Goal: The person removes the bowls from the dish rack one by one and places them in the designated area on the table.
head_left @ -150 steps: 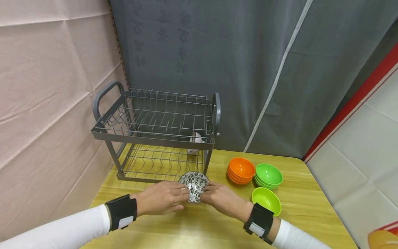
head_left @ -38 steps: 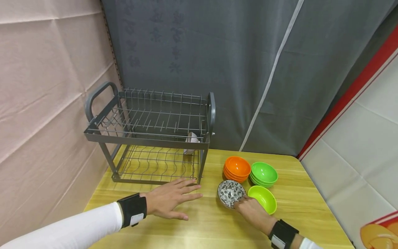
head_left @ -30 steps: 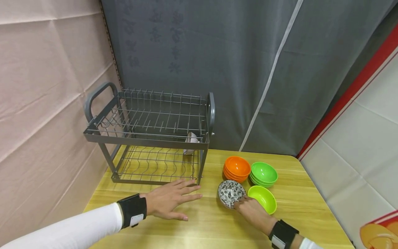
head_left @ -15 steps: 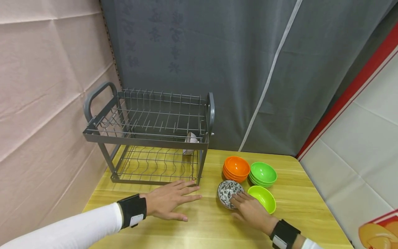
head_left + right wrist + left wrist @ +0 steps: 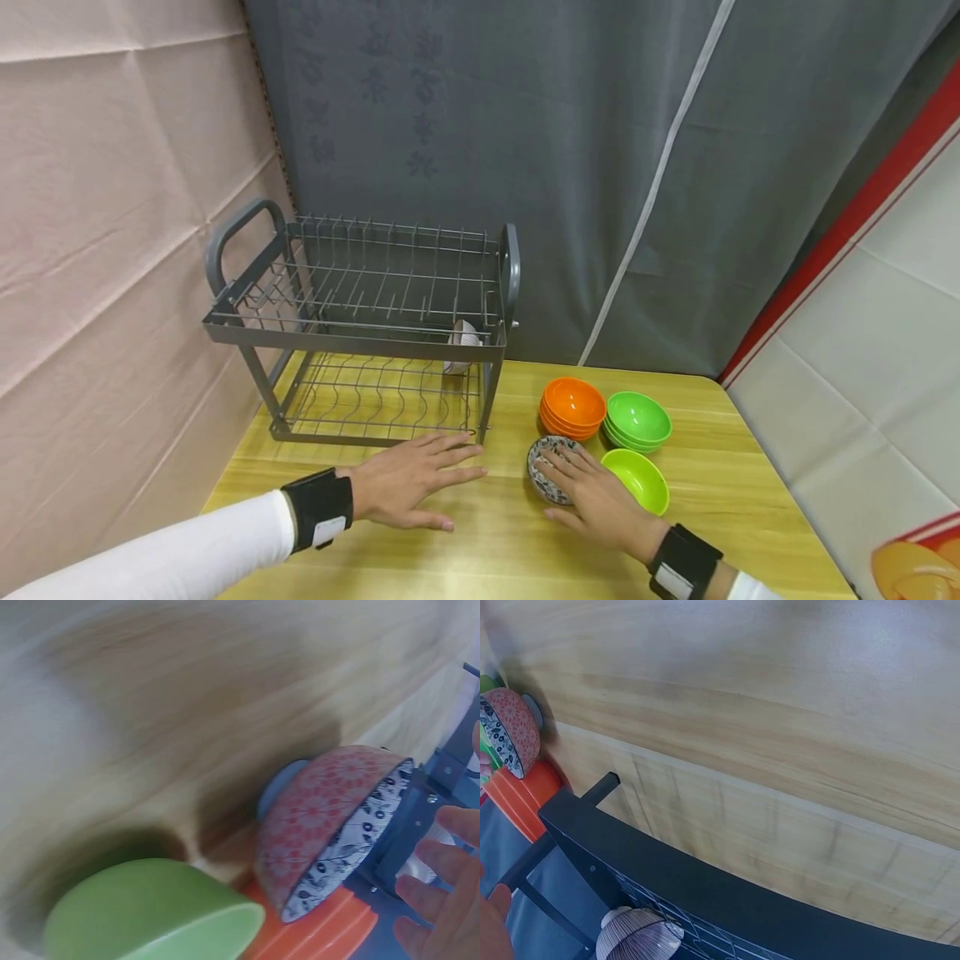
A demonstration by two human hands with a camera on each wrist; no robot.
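Note:
A small bowl (image 5: 547, 489) with a black-and-white floral inside stands upright on the table. Its pink patterned outside shows in the right wrist view, where the bowl (image 5: 307, 814) rests on its foot. Over its near right rim stretches my right hand (image 5: 596, 504), fingers straight and spread; whether they touch it I cannot tell. My left hand (image 5: 416, 483) is held flat, fingers spread and holding nothing, in front of the dark two-tier dish rack (image 5: 352, 340). Inside the lower tier, at the right, a pale ribbed bowl (image 5: 639, 937) leans on its side.
Behind the patterned bowl is a stack of orange bowls (image 5: 573, 407). To its right are a stack of green bowls (image 5: 637, 419) and a lime-green bowl (image 5: 636, 479). A grey curtain (image 5: 570, 167) hangs behind the wooden table (image 5: 735, 483).
The patterned bowl went from between both hands before the rack to the right, beside the coloured bowls. My right hand then released its rim and spread its fingers. The left hand moved off the bowl.

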